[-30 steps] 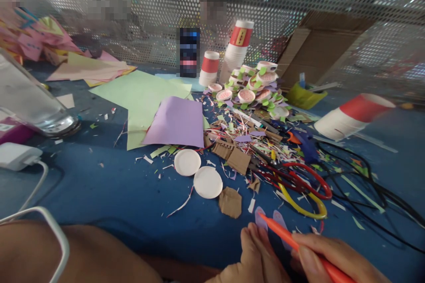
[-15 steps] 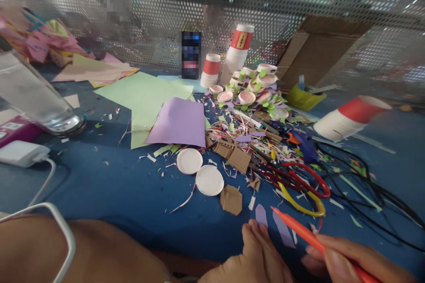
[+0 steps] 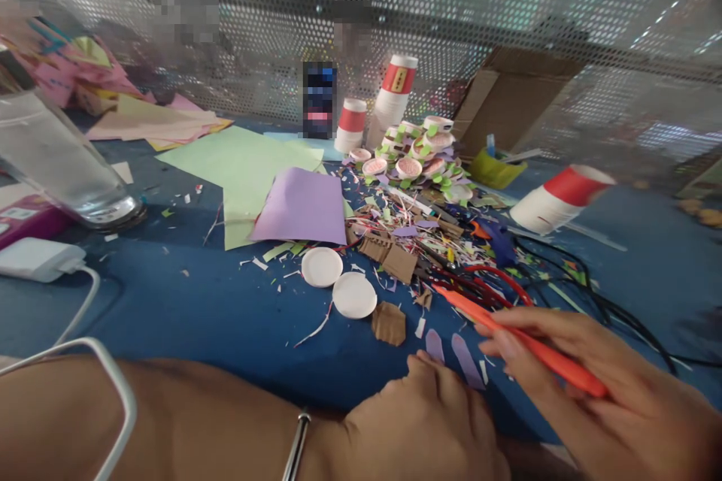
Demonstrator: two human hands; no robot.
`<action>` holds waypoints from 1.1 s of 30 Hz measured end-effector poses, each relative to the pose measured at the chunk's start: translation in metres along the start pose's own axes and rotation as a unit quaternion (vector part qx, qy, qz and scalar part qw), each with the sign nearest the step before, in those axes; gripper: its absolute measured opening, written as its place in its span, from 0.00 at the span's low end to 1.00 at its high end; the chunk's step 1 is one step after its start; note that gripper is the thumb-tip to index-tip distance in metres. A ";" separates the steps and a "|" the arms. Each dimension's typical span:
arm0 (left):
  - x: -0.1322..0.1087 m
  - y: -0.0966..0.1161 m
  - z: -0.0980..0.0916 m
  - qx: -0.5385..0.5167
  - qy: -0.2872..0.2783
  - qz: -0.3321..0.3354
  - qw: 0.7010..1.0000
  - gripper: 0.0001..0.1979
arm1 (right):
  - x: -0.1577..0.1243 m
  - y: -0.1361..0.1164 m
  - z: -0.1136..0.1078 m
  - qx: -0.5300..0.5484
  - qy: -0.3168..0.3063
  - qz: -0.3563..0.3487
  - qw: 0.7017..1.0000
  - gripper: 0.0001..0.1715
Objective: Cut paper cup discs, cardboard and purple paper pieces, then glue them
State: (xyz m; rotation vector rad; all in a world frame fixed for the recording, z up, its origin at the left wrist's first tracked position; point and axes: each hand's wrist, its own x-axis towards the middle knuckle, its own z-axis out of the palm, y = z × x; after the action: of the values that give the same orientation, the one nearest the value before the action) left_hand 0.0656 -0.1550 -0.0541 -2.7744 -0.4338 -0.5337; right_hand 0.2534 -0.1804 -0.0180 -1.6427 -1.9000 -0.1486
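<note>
An orange pen (image 3: 538, 349) is gripped between the thumb and fingers of my right hand (image 3: 609, 383), its tip raised to the left over the scraps. My left hand (image 3: 429, 421) rests on the blue table with its fingers curled and pressed together. Its fingertips touch the lower end of a purple paper strip (image 3: 434, 344). Beside that lies a second purple paper strip (image 3: 467, 361). Left of these are a cut brown cardboard piece (image 3: 389, 323) and two white paper discs (image 3: 354, 295). Scissors with red handles (image 3: 502, 278) are partly covered by my right hand.
Purple paper (image 3: 304, 207) lies over green sheets (image 3: 226, 165). Behind the scraps stand a heap of small decorated paper rounds (image 3: 409, 167) and stacked paper cups (image 3: 395, 90). A glass of water (image 3: 68, 165) and a white charger (image 3: 39, 259) are at left.
My right hand and the pen have risen up and away from the purple strips. The left hand stays by the strips, and the view has shifted slightly.
</note>
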 end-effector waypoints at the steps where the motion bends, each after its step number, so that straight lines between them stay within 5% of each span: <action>1: 0.001 -0.001 -0.002 -0.004 0.000 0.004 1.000 0.12 | 0.011 -0.003 0.001 -0.003 -0.001 -0.028 1.000 0.09; 6: 0.007 -0.001 -0.013 -0.058 -0.039 -0.011 0.998 0.14 | 0.052 -0.010 0.019 0.011 -0.060 -0.126 0.990 0.07; 13: 0.000 0.002 -0.013 -0.046 -0.048 -0.023 0.998 0.14 | 0.068 -0.004 0.042 -0.032 -0.146 -0.183 0.972 0.08; 29: 0.002 -0.006 -0.021 -0.008 -0.018 0.022 1.000 0.14 | 0.081 0.017 0.052 -0.058 -0.143 -0.226 0.962 0.08; 33: 0.002 -0.008 -0.020 -0.026 -0.059 0.014 0.998 0.15 | 0.080 0.022 0.051 -0.007 -0.123 -0.207 0.970 0.06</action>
State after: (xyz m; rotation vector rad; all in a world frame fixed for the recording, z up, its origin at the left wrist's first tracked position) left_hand 0.0585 -0.1533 -0.0336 -2.8680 -0.4120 -0.3810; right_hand 0.2514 -0.0832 -0.0250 -1.2983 -2.4216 -0.1309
